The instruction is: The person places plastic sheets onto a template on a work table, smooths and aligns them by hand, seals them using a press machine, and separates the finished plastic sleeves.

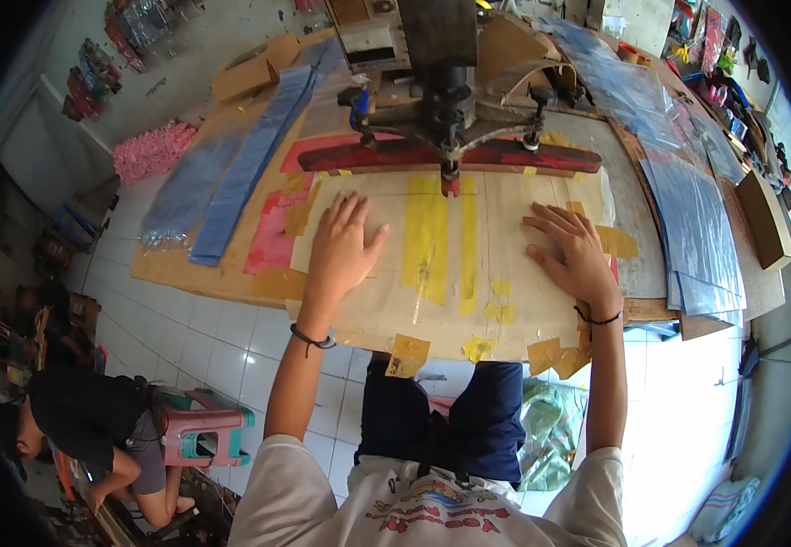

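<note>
My left hand (348, 242) lies flat with its fingers stretched forward on the left part of a cream-coloured sheet (372, 314). On the right part of the same sheet rests my right hand (570, 248), palm down, fingers spread and pointing inward. Yellow tape strips (425, 242) run down the sheet's middle, and pieces of brown tape (408, 356) stick to its front edge. Beyond both hands, a long red pressing bar (505, 157) lies across the far edge of the sheet, below a dark metal press head (450, 114). Neither hand holds anything.
Blue plastic sheets (258, 150) lie on the table's left; stacked clear-blue plastic sheets (692, 219) lie on the right. A cardboard box (256, 66) stands at the back left. At lower left, another person (85, 410) bends beside a pink and green stool (204, 428).
</note>
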{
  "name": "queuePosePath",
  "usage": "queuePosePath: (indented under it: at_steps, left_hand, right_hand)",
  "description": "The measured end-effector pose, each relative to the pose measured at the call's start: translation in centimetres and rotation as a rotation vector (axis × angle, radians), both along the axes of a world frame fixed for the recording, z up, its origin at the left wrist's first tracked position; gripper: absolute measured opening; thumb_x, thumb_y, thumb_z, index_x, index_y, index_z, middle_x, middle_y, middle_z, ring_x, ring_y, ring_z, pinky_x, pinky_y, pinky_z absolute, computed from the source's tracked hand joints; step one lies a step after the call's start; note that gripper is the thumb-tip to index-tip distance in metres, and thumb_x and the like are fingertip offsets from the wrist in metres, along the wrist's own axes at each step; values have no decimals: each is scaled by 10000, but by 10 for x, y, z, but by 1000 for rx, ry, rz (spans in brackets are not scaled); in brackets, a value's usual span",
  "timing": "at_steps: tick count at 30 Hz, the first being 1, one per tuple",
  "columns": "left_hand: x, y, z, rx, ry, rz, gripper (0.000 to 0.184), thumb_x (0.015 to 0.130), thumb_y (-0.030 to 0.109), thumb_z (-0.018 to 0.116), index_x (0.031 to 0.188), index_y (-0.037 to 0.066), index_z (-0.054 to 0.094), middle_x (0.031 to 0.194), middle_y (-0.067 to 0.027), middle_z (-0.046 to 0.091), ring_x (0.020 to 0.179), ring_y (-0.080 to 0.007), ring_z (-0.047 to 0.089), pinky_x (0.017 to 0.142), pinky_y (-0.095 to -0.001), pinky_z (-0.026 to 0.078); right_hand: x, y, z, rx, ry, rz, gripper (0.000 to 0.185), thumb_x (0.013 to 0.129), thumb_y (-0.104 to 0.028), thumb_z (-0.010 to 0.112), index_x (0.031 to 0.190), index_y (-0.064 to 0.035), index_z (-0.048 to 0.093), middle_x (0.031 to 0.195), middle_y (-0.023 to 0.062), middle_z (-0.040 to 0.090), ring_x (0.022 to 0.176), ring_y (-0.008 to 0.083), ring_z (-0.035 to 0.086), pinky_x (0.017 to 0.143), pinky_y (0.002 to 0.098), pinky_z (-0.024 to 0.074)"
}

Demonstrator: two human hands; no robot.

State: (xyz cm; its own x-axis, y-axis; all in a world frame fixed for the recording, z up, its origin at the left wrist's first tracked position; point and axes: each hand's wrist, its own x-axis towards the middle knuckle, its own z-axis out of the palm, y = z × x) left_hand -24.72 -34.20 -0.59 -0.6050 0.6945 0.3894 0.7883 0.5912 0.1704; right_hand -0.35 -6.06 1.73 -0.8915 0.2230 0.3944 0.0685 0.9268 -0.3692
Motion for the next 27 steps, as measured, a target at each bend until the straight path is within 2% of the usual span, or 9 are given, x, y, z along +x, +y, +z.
queuePosePath:
  at_steps: [8, 10, 16, 27]
  left_hand:
    - [-3, 1, -1, 33, -35, -19, 556, 977, 354, 614, 1410, 10, 553, 1513, -191, 491, 1457, -386, 372, 1201, -469, 314]
    - [-3, 0, -2, 49, -43, -32, 542, 974, 354, 610, 1392, 10, 569, 1498, -210, 499, 1443, -400, 384, 1198, -495, 309]
    - [-3, 1, 2, -23, -11, -24, 531, 983, 327, 611, 1417, 28, 551, 1515, -185, 489, 1461, -386, 366, 1201, -467, 308]
    - [-5, -1, 0, 17, -74, -42, 549, 977, 336, 625, 1422, 22, 552, 1524, -190, 475, 1465, -387, 354, 1208, -460, 294]
  right_hand:
    - [-2, 2, -3, 81, -48, -1, 496, 885, -421, 717, 1296, -144, 701, 1455, 87, 587, 1365, 293, 497, 1161, 463, 321]
    - [-2, 2, -2, 72, -48, 7, 494, 884, -422, 718, 1292, -143, 703, 1454, 88, 588, 1368, 294, 495, 1163, 459, 318]
    - [0, 1, 0, 47, -30, 0, 487, 891, -428, 707, 1287, -145, 706, 1457, 88, 586, 1371, 287, 496, 1168, 446, 314]
    - [1, 3, -5, 65, -21, 7, 479, 901, -461, 685, 1260, -147, 728, 1461, 95, 584, 1374, 291, 492, 1178, 457, 301]
